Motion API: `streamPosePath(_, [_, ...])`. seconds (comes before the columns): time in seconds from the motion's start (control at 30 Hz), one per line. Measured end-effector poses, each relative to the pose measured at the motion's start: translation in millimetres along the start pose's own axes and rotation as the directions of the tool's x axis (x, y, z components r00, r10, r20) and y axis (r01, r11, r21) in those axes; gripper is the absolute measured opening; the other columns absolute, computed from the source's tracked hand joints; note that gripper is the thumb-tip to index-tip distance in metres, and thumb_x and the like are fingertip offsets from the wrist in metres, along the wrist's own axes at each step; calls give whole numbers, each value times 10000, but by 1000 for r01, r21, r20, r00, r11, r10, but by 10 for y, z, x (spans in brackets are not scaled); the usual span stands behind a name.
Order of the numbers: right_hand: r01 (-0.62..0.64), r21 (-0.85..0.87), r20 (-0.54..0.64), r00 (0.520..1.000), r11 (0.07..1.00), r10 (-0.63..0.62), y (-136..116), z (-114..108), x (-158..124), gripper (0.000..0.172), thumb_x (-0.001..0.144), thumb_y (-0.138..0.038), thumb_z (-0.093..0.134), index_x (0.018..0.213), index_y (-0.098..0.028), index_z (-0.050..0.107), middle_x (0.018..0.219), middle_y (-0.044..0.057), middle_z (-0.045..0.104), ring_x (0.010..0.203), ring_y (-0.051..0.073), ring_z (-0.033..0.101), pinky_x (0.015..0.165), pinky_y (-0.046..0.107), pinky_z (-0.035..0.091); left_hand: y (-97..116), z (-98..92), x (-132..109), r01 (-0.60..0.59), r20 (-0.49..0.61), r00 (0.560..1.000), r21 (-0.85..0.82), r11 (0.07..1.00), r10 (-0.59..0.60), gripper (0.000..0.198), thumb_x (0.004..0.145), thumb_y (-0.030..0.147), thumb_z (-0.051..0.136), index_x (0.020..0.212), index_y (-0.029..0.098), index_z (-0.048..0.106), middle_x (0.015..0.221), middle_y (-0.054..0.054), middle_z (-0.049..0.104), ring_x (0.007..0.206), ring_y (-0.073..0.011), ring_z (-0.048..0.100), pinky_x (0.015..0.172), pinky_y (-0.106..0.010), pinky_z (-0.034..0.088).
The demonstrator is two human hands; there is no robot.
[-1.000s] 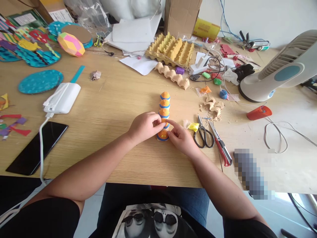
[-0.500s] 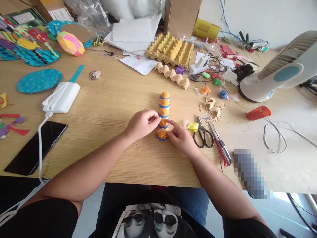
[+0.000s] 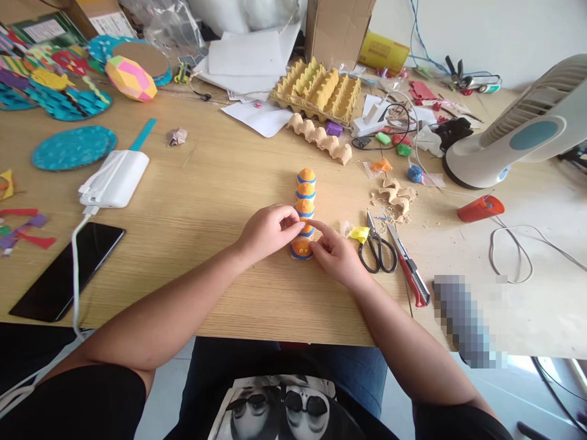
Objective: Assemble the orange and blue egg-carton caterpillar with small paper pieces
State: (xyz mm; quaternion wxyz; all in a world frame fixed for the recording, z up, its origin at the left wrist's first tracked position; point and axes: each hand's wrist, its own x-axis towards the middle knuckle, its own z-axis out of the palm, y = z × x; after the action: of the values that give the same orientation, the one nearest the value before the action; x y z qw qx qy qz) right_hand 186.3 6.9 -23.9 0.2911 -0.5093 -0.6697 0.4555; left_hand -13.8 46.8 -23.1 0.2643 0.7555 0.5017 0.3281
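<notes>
An orange and blue caterpillar made of egg-carton cups [image 3: 305, 194] lies in a line on the wooden table [image 3: 206, 183], its head nearest me. My left hand [image 3: 266, 231] pinches the segment just behind the head from the left, fingers curled together. From the right, my right hand [image 3: 335, 255] touches the head segment, its index finger laid over the top and the other fingers curled.
Black scissors [image 3: 376, 247] and a red utility knife [image 3: 410, 269] lie right of my right hand, with carton scraps [image 3: 394, 194] behind. A white fan [image 3: 518, 131] stands far right. A phone [image 3: 64, 269] and power bank [image 3: 114, 179] lie left; egg trays [image 3: 316, 91] at the back.
My left fingers shifted slightly along the segment behind the head; the caterpillar and my right hand stay in place.
</notes>
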Motion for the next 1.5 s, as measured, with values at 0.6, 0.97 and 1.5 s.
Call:
streamPosePath(0.6, [-132,820,11,976,556,216,-6,-98,36,342,932,-458,574,1145,-211,676,728,-10,616,579,120,501,529,246,400,-37,-36,7,-16,-137,991,-107,994,1,149,914,314,626,842,187,652,794,12,671,690,-114,571,650,-248,442])
streamPosePath(0.97, [-151,943,142,988,296,53,-182,-96,-77,545,984,-659,353,1309,-293,592,1232,86,710,1107,240,667,839,385,554,398,-46,-290,-545,-115,785,341,766,609,181,859,230,727,1036,259,706,1137,-46,706,1162,-259,589,1009,-443,502])
streamPosePath(1.5, [-267,815,314,949,514,-5,-239,2,-162,805,890,-836,274,1488,-327,455,1149,100,686,895,221,634,828,382,512,325,-8,-314,-525,-96,804,350,776,587,72,849,337,770,906,299,749,1110,-23,713,1258,-286,502,1123,-518,385])
